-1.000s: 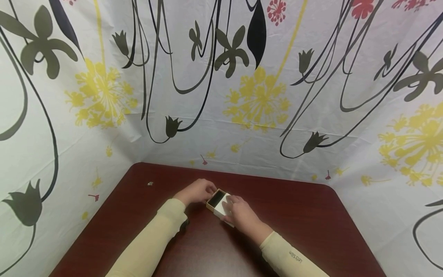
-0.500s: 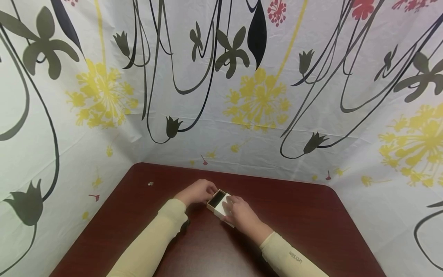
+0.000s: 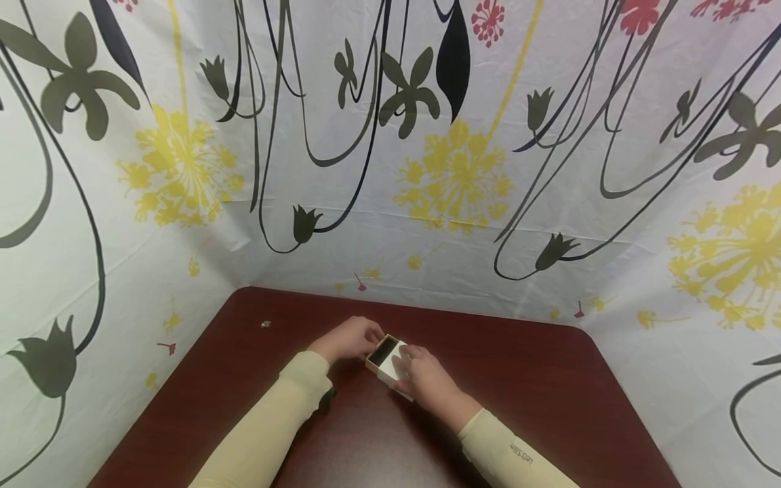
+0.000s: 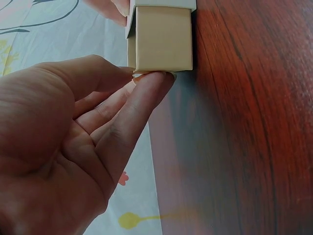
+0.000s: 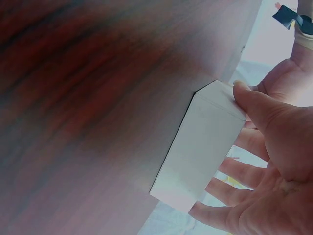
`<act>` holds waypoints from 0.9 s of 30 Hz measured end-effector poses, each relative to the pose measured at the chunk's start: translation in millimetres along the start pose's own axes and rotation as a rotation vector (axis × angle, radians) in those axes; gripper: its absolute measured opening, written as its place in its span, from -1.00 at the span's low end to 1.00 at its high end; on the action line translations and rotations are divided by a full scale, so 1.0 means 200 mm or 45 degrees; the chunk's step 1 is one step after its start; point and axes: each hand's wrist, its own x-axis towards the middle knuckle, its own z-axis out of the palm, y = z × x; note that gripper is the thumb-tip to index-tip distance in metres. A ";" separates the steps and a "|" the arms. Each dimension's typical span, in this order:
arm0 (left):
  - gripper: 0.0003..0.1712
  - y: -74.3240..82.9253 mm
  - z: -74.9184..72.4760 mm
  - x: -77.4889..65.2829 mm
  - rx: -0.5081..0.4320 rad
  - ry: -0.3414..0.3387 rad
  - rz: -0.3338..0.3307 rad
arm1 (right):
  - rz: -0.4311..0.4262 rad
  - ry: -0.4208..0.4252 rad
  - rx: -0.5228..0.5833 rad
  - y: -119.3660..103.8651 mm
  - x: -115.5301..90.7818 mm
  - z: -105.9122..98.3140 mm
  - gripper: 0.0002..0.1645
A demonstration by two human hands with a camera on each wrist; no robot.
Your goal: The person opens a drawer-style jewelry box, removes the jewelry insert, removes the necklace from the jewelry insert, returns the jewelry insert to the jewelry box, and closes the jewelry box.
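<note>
A small slide-out box lies at an angle on the dark red table, its white sleeve (image 3: pixel 390 370) partly drawn off a tan inner tray (image 3: pixel 371 364). The open part of the tray looks black inside. My left hand (image 3: pixel 349 337) is at the far left end; in the left wrist view its thumb and fingers pinch the edge of the tan tray (image 4: pixel 164 39). With thumb on one side and fingers spread along the other, my right hand (image 3: pixel 432 385) holds the white sleeve (image 5: pixel 198 147). Whatever lies deeper in the tray is hidden.
A tiny shiny object (image 3: pixel 265 324), too small to identify, lies near the back left corner of the table (image 3: pixel 506 379). White cloth (image 3: pixel 366 183) with printed flowers hangs behind the table and along both sides. A dark band (image 5: pixel 288 18) is on the left wrist.
</note>
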 end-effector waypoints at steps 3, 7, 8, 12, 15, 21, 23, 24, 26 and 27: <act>-0.74 0.00 0.00 0.00 0.015 0.004 0.003 | 0.003 0.002 0.003 0.00 0.00 0.00 -0.43; -0.74 0.00 0.01 0.01 0.016 0.001 0.006 | 0.009 -0.003 0.012 0.00 0.00 0.00 -0.44; -0.74 0.00 0.01 0.01 0.011 -0.002 0.005 | 0.011 -0.004 0.014 0.00 0.00 0.00 -0.44; -0.73 0.00 0.01 0.00 0.000 -0.006 0.004 | 0.018 -0.008 0.019 0.00 0.00 0.00 -0.43; -0.73 0.01 0.01 0.00 -0.005 -0.007 0.002 | 0.026 -0.015 0.027 0.00 0.00 0.00 -0.43; -0.75 0.00 0.01 0.00 -0.021 -0.011 0.002 | 0.027 -0.020 0.026 0.00 0.00 0.00 -0.43; -0.75 0.00 0.01 0.00 -0.025 -0.011 0.006 | 0.026 -0.020 0.024 0.00 0.00 0.00 -0.44; -0.75 0.00 0.01 0.00 -0.028 -0.010 0.006 | 0.026 -0.019 0.024 0.00 0.00 0.00 -0.44; -0.75 0.00 0.01 0.00 -0.033 -0.010 0.005 | 0.028 -0.023 0.026 0.00 0.00 0.00 -0.44; -0.75 0.00 0.01 0.00 -0.034 -0.010 0.004 | 0.029 -0.026 0.024 0.00 0.00 0.00 -0.44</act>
